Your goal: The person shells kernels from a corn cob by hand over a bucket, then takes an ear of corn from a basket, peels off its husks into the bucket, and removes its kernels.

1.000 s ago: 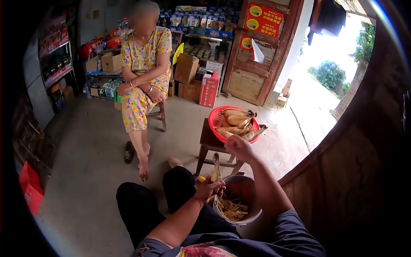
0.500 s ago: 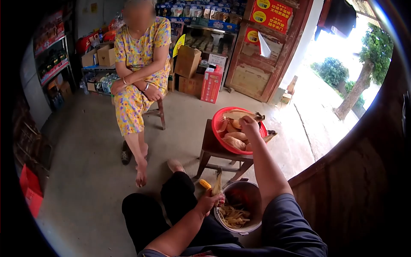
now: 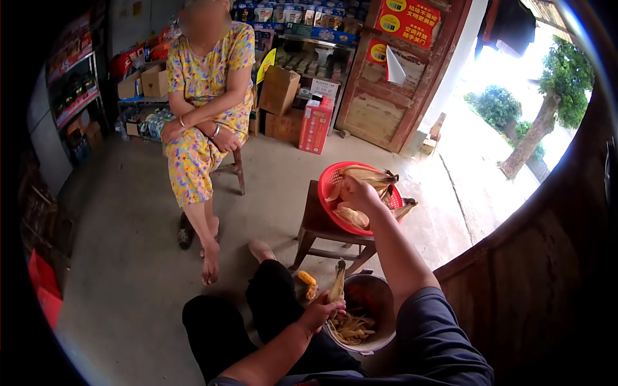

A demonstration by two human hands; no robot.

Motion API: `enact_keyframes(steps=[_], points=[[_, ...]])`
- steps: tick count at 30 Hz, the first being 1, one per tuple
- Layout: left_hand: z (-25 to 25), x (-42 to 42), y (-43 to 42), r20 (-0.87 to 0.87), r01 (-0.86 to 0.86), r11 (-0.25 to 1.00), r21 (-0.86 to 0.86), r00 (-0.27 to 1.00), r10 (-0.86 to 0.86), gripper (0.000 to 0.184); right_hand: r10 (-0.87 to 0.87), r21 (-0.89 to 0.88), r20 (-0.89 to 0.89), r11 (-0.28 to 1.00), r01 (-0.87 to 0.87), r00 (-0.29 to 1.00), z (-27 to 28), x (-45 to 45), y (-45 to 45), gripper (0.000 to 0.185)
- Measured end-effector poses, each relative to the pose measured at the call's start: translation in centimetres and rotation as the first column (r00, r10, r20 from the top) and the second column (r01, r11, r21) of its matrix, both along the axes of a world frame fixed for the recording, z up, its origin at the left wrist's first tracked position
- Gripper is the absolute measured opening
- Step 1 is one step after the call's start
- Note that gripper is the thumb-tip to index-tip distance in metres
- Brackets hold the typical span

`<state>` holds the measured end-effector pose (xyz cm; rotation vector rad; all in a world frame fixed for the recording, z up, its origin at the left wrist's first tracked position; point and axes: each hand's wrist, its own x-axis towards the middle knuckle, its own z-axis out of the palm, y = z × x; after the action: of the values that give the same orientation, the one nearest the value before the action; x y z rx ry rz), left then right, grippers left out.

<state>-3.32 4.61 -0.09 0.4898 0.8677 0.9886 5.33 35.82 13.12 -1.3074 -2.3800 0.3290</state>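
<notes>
My left hand [image 3: 324, 311] is closed round an ear of corn in its husk [image 3: 338, 283], held upright beside a bucket [image 3: 384, 305]. Pale strips of husk [image 3: 353, 328] lie inside that bucket. My right hand [image 3: 359, 193] reaches into a red basket [image 3: 327, 178] among several husked-over ears [image 3: 351, 217]; its fingers are bent, and what they hold, if anything, is hidden. The basket rests on a wooden stool [image 3: 315, 212]. Yellow corn [image 3: 306, 278] lies on the floor left of the bucket.
A person in patterned clothes [image 3: 209, 96] sits opposite on a stool, arms crossed over the lap. Behind are cardboard boxes [image 3: 279, 90], a red box [image 3: 316, 125], stocked shelves [image 3: 315, 58] and a wooden door [image 3: 376, 109]. A wooden surface [image 3: 508, 289] curves along the right.
My right hand has moved forward from in front of the basket into it, among the ears. My left hand keeps its ear of corn. The camera view has shifted slightly.
</notes>
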Motion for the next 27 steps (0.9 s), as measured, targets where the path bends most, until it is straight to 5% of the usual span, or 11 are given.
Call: enact_keyframes(steps=[2,7,9,10,11,12,14,15,19,24,27], points=[[0.1,-0.1,0.3,0.023,0.000,1.000,0.002,1.000,0.000,0.038,0.068,-0.116,0.348,0.993,-0.029,0.935,-0.2,-2.2,0.4,0.023],[-0.2,-0.3,0.7,0.037,0.001,1.000,-0.016,0.999,0.000,0.040,-0.163,-0.191,0.330,0.953,0.235,0.930,-6.8,-5.0,4.7,0.021],[-0.1,-0.4,0.7,0.032,-0.055,0.998,-0.004,0.998,0.055,0.029,-0.011,0.071,0.244,0.997,-0.006,0.970,-4.0,-4.6,2.4,0.019],[0.2,-0.8,0.7,0.033,-0.055,0.998,-0.008,0.998,0.055,0.029,0.001,0.217,-0.035,0.976,0.007,0.999,-3.3,-4.4,1.5,0.016],[0.6,-1.2,0.8,0.051,-0.081,0.995,-0.052,0.995,0.083,0.031,-0.155,-0.026,-0.322,0.988,0.155,0.934,0.4,-4.6,-1.9,0.019],[0.8,-1.3,0.5,0.071,-0.102,0.990,-0.097,0.991,0.109,0.033,-0.086,0.176,-0.409,0.969,0.171,0.909,-1.5,-2.8,-0.7,0.023],[-1.0,-1.6,0.5,0.162,-0.139,0.986,-0.091,0.975,0.152,0.034,-0.016,0.109,-0.622,0.988,0.106,0.783,4.5,-0.6,-10.3,0.017],[-0.9,-1.9,0.5,0.176,-0.177,0.982,-0.065,0.967,0.185,0.033,0.022,0.313,-0.477,0.938,0.146,0.879,1.8,2.2,-10.6,0.016],[-0.3,-1.9,-0.3,0.237,-0.187,0.975,-0.123,0.948,0.212,0.024,-0.013,0.164,-0.547,0.979,0.123,0.837,-3.8,8.1,-16.9,0.013],[-0.5,-0.2,-1.2,0.145,-0.111,0.989,-0.101,0.982,0.125,0.023,-0.079,0.135,-0.548,0.974,0.181,0.832,-1.1,7.5,-16.2,0.008],[0.1,0.4,-0.5,0.099,-0.061,0.992,-0.108,0.993,0.071,0.024,-0.083,0.154,-0.386,0.976,0.153,0.919,1.3,3.7,-10.8,0.017]])
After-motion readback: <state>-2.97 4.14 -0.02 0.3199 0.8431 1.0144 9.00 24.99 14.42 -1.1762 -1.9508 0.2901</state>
